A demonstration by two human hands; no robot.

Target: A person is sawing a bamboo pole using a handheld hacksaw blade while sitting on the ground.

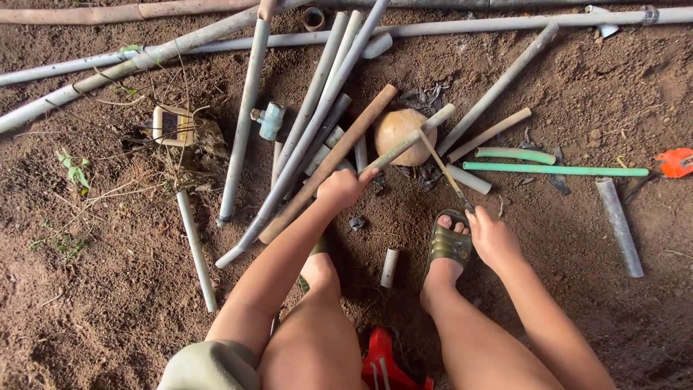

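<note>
The left hand (341, 189) is closing in a full fist around a grey pipe (408, 141), which is lying across a round tan stone (398, 130). The right hand (492, 237) is clamping a thin saw blade (442, 166), its edge resting on that pipe. Scattered pipes (310, 108) are lying around on bare soil (108, 289).

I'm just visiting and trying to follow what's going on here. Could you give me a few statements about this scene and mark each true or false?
1. The left hand grips a grey pipe that lies across a round stone. True.
2. The right hand holds a hammer. False: it holds a thin saw blade laid against the pipe.
3. The ground is bare brown soil. True.
4. Both green hoses lie under the person's foot. False: they lie apart, right of the stone.
5. The sandal is olive green. True.
</note>
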